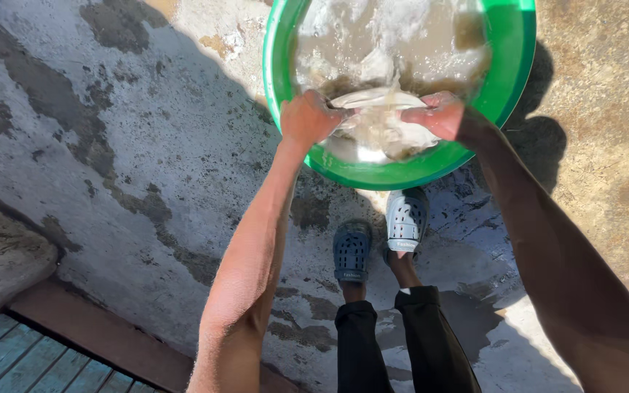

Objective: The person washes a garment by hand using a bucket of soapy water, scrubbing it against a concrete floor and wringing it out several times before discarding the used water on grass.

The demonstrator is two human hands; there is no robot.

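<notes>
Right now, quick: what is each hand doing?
Left hand: closed on the wet pale cloth over the green basin.
Right hand: closed on the same cloth's other end.

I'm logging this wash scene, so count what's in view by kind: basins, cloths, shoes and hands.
Green basin: 1
Pale wet cloth, stretched between both hands over murky, soapy water: 1
Dark blue clogs, one beside the other, on the wet concrete floor: 2
Hands, left hand and right hand, each in a closed grip on the cloth: 2
Total: 6
</notes>
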